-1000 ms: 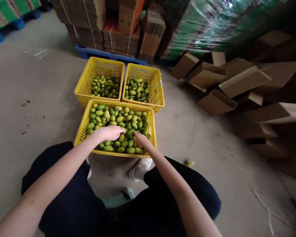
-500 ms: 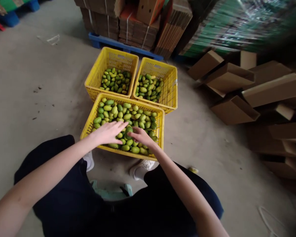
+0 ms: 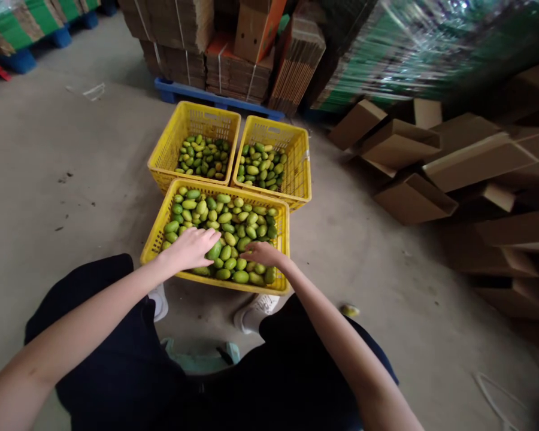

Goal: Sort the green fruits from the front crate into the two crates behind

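both bare forearms (image 3: pixel 94 323) reach forward. the left hand (image 3: pixel 191 247) arches palm down, partly spread; the right hand (image 3: pixel 265 254) points inward, loosely bent.

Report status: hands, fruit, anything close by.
Left hand at a green fruit, grip unclear. Right hand open over other fruit. Front yellow crate well filled; two more crates directly behind.

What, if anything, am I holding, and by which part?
Your left hand seems to hold a green oval fruit by its palm-facing side, between thumb and fingers. Your right hand shows nothing held.
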A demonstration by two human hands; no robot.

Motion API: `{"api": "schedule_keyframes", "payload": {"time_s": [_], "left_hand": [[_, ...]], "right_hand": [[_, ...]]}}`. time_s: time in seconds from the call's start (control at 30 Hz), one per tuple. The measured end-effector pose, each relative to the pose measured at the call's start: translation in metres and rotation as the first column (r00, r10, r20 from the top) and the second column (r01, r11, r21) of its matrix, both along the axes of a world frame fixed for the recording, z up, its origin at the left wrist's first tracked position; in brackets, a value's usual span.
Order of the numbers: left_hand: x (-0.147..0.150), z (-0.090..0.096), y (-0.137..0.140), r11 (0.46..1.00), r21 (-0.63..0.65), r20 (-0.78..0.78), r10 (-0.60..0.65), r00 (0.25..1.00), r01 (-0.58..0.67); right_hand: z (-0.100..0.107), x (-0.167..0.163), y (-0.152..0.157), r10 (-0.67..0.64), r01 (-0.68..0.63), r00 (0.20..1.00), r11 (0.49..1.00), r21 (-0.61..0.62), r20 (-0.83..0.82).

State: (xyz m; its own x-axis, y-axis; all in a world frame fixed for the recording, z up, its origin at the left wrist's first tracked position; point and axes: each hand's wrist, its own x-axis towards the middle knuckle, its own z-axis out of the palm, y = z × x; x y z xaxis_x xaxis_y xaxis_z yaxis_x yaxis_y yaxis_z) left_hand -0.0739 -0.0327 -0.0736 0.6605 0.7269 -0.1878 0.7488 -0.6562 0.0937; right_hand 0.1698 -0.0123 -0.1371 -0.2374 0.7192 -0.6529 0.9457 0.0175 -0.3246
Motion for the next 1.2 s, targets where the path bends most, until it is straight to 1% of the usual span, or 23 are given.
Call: {"api": "schedule_keyframes", "payload": {"time_s": [0.07,0.13,0.2,0.27,0.33,0.4,0.5,0.6,0.67,0.77,0.9,1.0,1.1,1.17,1.2], "left_hand": [[-0.004,0.002,0.005,1.000,0.014,-0.032,0.020,0.999,-0.019],[-0.009,0.002,0.009,0.999,0.011,-0.027,0.038,0.999,-0.038],[-0.013,0.003,0.011,0.999,-0.026,-0.010,0.048,0.999,-0.048],[-0.018,0.003,0.012,0.995,-0.087,0.010,0.050,0.999,-0.049],[-0.023,0.001,0.014,0.989,-0.138,0.026,0.064,0.998,-0.060],[-0.028,-0.001,0.016,0.984,-0.164,0.031,0.081,0.996,-0.075],[-0.032,-0.001,0.019,0.977,-0.194,0.007,0.090,0.996,-0.087],[-0.033,0.003,0.021,0.969,-0.230,-0.034,0.088,0.996,-0.094],[-0.033,0.005,0.021,0.964,-0.248,-0.049,0.087,0.995,-0.096],[-0.031,0.008,0.021,0.965,-0.242,-0.059,0.083,0.995,-0.095],[-0.028,0.013,0.025,0.971,-0.222,-0.066,0.075,0.995,-0.088],[-0.027,0.014,0.030,0.978,-0.195,-0.029,0.073,0.997,-0.077],[-0.026,0.011,0.034,0.984,-0.157,0.044,0.087,0.995,-0.079],[-0.023,0.007,0.036,0.983,-0.146,0.155,0.135,0.979,-0.113],[-0.022,0.005,0.037,0.978,-0.151,0.235,0.176,0.956,-0.143]], "right_hand": [[-0.011,0.012,0.024,-0.026,0.008,0.982,0.996,0.092,0.188],[-0.021,0.017,0.045,-0.050,0.000,0.958,0.985,0.171,0.283],[-0.029,0.015,0.062,-0.027,-0.060,0.942,0.967,0.247,0.335],[-0.038,0.009,0.073,0.045,-0.156,0.935,0.943,0.294,0.352],[-0.047,0.005,0.081,0.127,-0.243,0.927,0.920,0.306,0.354],[-0.057,0.004,0.086,0.169,-0.287,0.917,0.908,0.306,0.361],[-0.071,0.007,0.092,0.159,-0.287,0.912,0.906,0.312,0.377],[-0.082,0.006,0.098,0.123,-0.255,0.922,0.907,0.334,0.368],[-0.088,0.000,0.102,0.094,-0.226,0.932,0.905,0.360,0.351],[-0.094,-0.015,0.104,0.051,-0.184,0.944,0.902,0.390,0.327],[-0.093,-0.031,0.105,0.038,-0.144,0.964,0.906,0.399,0.262],[-0.084,-0.033,0.106,0.015,-0.077,0.988,0.914,0.399,0.156],[-0.067,-0.033,0.103,-0.067,0.064,0.998,0.915,0.398,-0.008],[-0.050,-0.034,0.099,-0.145,0.193,0.978,0.902,0.387,-0.150],[-0.039,-0.034,0.095,-0.179,0.255,0.958,0.891,0.376,-0.224]]}}
